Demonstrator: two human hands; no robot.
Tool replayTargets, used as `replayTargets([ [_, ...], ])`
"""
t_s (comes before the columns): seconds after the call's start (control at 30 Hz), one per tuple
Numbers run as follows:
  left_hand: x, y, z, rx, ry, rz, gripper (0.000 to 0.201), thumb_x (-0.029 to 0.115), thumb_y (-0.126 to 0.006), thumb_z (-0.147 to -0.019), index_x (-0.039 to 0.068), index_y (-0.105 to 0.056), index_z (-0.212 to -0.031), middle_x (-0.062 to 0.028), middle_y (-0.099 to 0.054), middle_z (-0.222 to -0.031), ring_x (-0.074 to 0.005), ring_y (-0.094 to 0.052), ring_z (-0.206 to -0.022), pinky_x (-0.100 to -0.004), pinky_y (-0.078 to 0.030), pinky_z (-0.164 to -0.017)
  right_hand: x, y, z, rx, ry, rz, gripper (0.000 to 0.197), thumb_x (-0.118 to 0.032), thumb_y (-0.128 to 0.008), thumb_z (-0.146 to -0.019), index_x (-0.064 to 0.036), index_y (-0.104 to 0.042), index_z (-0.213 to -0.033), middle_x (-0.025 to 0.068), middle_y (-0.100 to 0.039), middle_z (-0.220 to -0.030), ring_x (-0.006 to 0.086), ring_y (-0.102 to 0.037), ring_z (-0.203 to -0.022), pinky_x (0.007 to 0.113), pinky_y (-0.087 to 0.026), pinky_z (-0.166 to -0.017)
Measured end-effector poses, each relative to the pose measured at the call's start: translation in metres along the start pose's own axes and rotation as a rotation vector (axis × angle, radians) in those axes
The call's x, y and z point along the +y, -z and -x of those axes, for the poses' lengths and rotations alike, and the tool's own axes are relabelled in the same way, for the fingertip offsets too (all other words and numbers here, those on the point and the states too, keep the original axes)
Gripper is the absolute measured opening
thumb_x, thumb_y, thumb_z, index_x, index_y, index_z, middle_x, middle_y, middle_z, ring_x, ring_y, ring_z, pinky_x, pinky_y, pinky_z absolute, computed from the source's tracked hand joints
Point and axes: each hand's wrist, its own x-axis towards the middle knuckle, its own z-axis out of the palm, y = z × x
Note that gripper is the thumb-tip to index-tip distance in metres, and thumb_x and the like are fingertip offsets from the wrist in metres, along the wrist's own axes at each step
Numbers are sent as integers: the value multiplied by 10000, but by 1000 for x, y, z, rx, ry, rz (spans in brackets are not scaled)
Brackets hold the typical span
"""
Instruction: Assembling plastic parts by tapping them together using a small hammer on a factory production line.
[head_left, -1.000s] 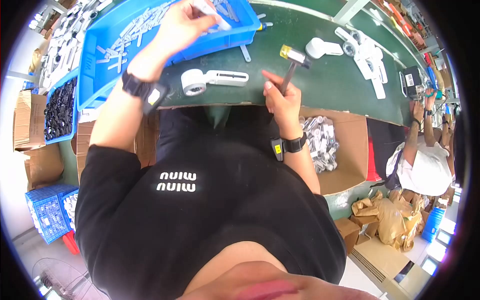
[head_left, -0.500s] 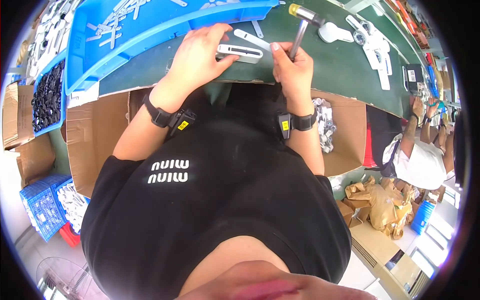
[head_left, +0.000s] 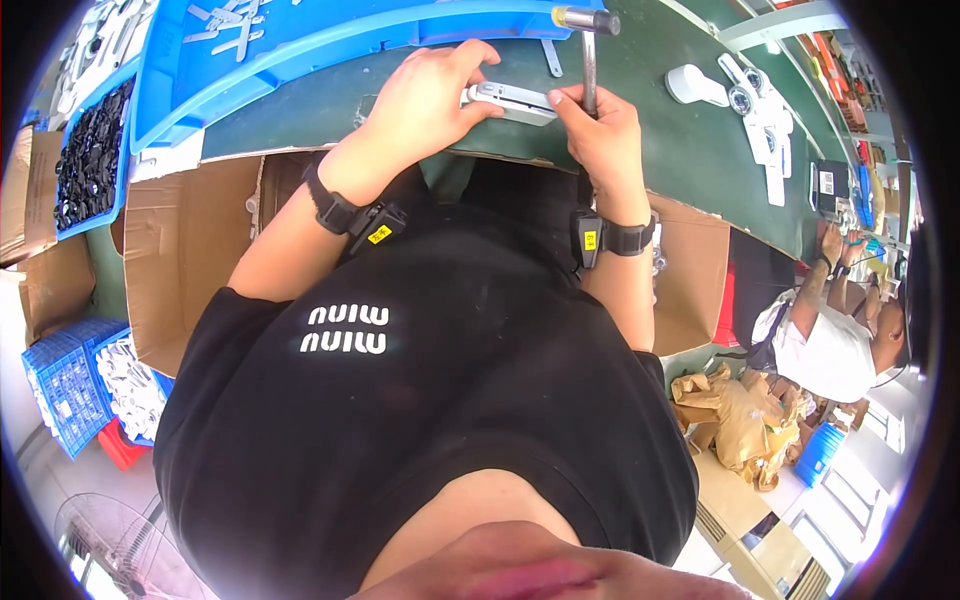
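My left hand (head_left: 428, 100) is closed on the left end of a long white plastic housing (head_left: 525, 112), holding it just over the green bench. A flat, light strip (head_left: 515, 92) lies along the housing's top. My right hand (head_left: 608, 138) is closed round the handle of a hammer (head_left: 590, 70), whose yellow and dark head points up and away from me. The thumb and finger of that hand also touch the right end of the strip and housing. Beyond them, a loose flat metal strip (head_left: 553, 58) leans by the blue tray (head_left: 350, 38).
On the right of the green bench (head_left: 680, 150) lie a white round-headed part (head_left: 693, 86) and several white handled parts (head_left: 768, 130). A blue bin of black parts (head_left: 92, 165) stands at left. Cardboard boxes (head_left: 190, 260) sit below the bench edge. Another person (head_left: 820, 340) works at far right.
My right hand has brought the light strip from beyond the housing onto its top. The left hand now grips the housing's end more closely. The hammer stays in my right hand.
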Motion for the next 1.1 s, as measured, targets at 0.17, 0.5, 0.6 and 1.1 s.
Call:
replayTargets([
  [0.17, -7, 4, 1, -22, -71, -36, 448, 290, -902, -822, 98, -657, -1144, -87, -750, -975, -324, -731, -946, -436, -568, -827, -2, -1, 0, 2, 36, 126, 207, -203, -813, -959, -3, -772, -931, -78, -595, -679, 22, -467, -597, 250, -363, -527],
  [0.5, -12, 2, 3, 52, -246, -92, 318, 293, -887, -835, 59, -683, -903, -91, -693, -876, -336, -676, -811, -421, -542, -700, -7, -3, -3, -33, 112, 241, 213, -208, -806, -955, 2, -774, -942, -71, -582, -669, 32, -475, -621, 260, -384, -556],
  [0.6, -13, 0, 5, 84, -261, -72, 305, 283, -886, -837, 59, -691, -907, -89, -697, -870, -333, -677, -795, -413, -542, -683, -6, -7, -3, -2, 175, 279, 214, -206, -804, -955, 6, -770, -949, -58, -580, -663, 42, -480, -621, 274, -397, -561],
  [1.1, -15, -7, 4, 163, -341, -155, 278, 264, -881, -854, 43, -716, -889, -60, -756, -924, -283, -731, -852, -388, -590, -759, 7, -14, 4, 121, 443, 440, 170, -179, -788, -951, -13, -754, -953, 146, -617, -682, 258, -532, -573, 374, -452, -569],
])
